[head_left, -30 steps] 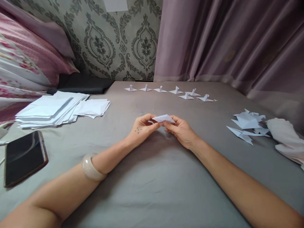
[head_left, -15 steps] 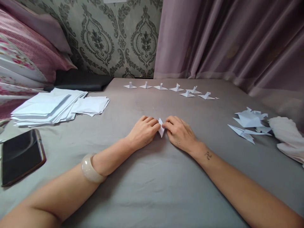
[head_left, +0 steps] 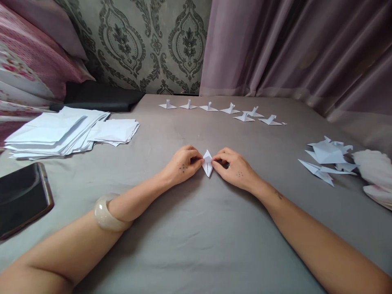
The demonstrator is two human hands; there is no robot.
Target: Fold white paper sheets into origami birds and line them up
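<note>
A small white folded paper (head_left: 208,164), diamond-shaped with a crease or slit down its lower half, is held near the middle of the view. My left hand (head_left: 184,164) pinches its left corner between thumb and fingers. On the opposite corner, my right hand (head_left: 233,166) has its thumb and fingertips closed as well. The paper's top and bottom points show between the two hands. A pale bangle (head_left: 108,213) circles my left forearm.
Several folded paper figures (head_left: 232,108) stand in a row at the back. White paper stacks (head_left: 45,130) and a phone (head_left: 26,200) lie left on the grey sheet (head_left: 196,228). More folded papers (head_left: 329,152) and a crumpled pale cloth (head_left: 373,173) are at right.
Both hands have turned so the paper's diamond face now shows more fully, with my thumbs in sight. The view has shifted slightly.
</note>
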